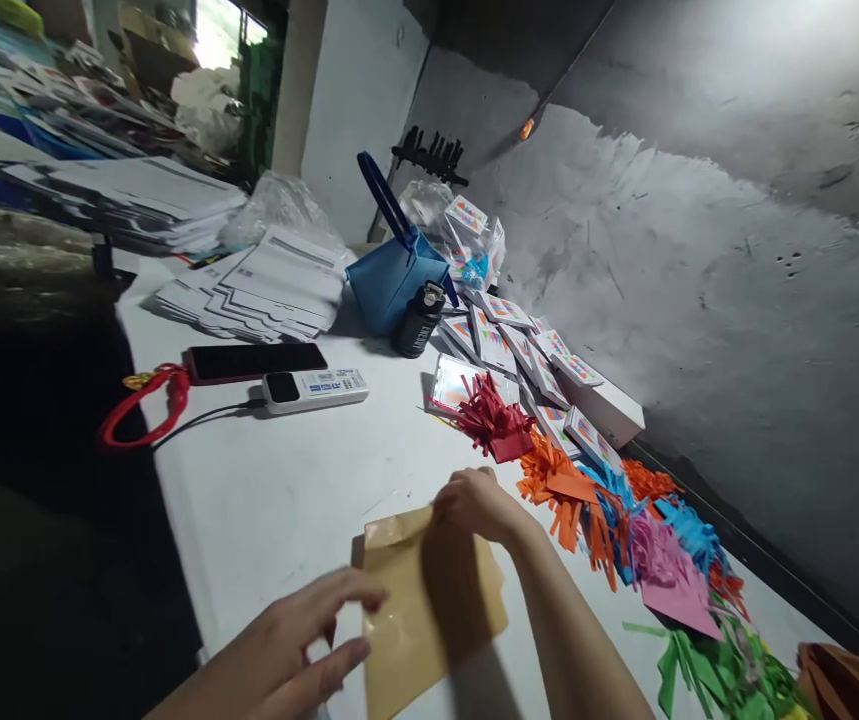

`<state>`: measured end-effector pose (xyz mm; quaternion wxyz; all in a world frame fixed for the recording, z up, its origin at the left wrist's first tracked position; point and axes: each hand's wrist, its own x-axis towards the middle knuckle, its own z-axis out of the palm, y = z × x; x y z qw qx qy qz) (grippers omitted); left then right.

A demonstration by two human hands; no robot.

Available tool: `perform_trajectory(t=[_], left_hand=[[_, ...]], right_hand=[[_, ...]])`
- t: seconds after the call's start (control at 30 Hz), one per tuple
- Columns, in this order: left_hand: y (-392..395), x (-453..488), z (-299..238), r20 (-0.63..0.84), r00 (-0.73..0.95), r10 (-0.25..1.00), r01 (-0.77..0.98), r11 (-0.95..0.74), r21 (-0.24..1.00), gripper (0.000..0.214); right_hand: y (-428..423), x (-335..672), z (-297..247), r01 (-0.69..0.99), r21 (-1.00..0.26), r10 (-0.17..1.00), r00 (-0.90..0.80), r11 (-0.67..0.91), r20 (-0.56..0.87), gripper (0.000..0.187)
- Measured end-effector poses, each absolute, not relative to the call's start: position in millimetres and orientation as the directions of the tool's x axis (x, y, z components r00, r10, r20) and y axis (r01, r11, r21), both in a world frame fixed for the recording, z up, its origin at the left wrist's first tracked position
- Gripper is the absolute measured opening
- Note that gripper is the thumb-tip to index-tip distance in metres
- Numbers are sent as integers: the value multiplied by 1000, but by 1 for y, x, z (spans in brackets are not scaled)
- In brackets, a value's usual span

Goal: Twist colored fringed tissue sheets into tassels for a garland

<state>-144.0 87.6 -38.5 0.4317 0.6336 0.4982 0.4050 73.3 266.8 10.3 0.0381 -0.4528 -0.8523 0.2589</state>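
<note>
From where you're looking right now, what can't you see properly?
All in the head view:
Whether the right hand pinches the brown paper: its curled fingers hide that.
The brown paper's lower corner: cut off by the bottom edge.
Inside the blue bag: hidden by its sides.
Print on the white sheets: too small to read.

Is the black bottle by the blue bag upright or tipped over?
Upright: the black bottle stands on its base on the white table, capped end up.

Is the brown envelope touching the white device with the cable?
Apart: the head view shows bare white tabletop between the envelope and the device.
</note>
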Motion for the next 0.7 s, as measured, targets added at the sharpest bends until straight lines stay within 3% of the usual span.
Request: perform_trajectory(t=[0.1,0.17,0.27,0.37,0.43,0.53,0.6,0.7], left_hand=[[97,-147,-45,107,-24,994,295,-95,951,59],[104,-147,-43,125,-29,992,312,-110,944,71],[112,-142,-27,121,217,969,371,-197,907,55],[116,-132,-10,53,437,898,406,-250,879,33],[117,-127,-3,20,452,892,419,-232,878,34],[115,-122,-1,5,437,899,376,-188,907,33],[114,-121,-1,-2,463,886,318,-164,934,32],[114,-120,-2,-41,466,884,311,-120,943,34]], right_hand=[[232,104,19,716,-594,811,-559,367,-174,13],[207,124,24,673,-677,814,-549,297,-189,19],[174,142,23,615,-757,817,-541,222,-200,40],[145,147,15,587,-780,890,-447,217,-89,40],[125,142,8,629,-706,933,-336,325,130,37],[99,127,-5,733,-413,824,-360,540,437,48],[88,117,-14,747,-327,786,-402,578,470,54],[83,110,-22,738,-432,836,-332,519,438,39]])
